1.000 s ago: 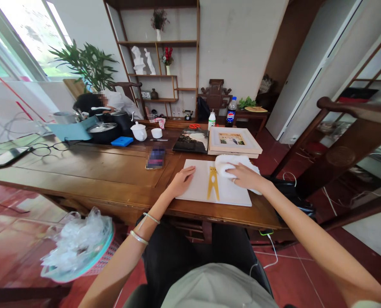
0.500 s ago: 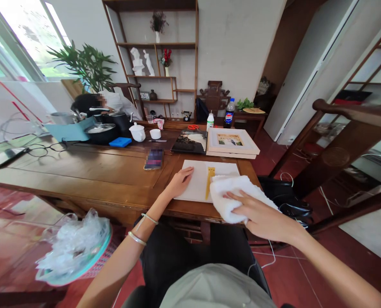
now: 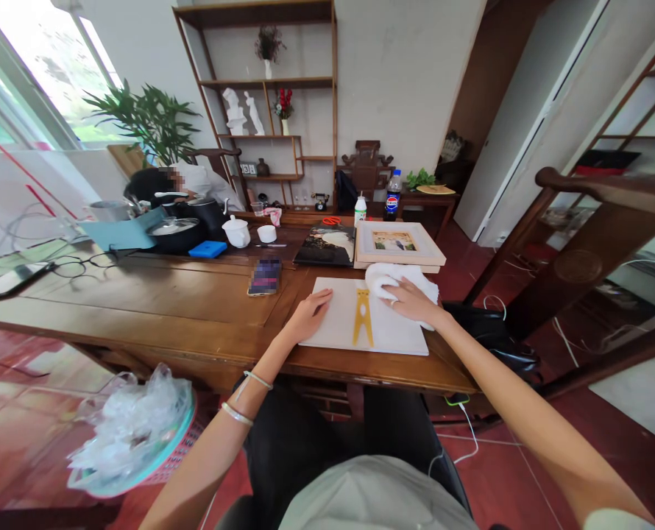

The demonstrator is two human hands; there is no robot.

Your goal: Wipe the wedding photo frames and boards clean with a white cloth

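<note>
A white flat board [image 3: 338, 324] lies on the wooden table [image 3: 195, 302] in front of me, with a yellow stand piece [image 3: 363, 318] on its back. My left hand [image 3: 309, 313] rests flat on the board's left edge, fingers stretched out. My right hand [image 3: 410, 300] presses a white cloth [image 3: 386, 278] onto the board's far right corner, fingers curled over the cloth.
Beyond the board lie a framed picture [image 3: 397, 245], a dark photo book [image 3: 327, 244] and a phone [image 3: 266, 275]. Pots, a white teapot [image 3: 235, 230] and a person sit at the far left. A basket of plastic bags [image 3: 132, 430] stands on the floor at left. Bottles [image 3: 392, 195] stand behind.
My right hand with the cloth went from the board's far corner to its near right edge, then back to the far corner. My left hand stayed in place.
</note>
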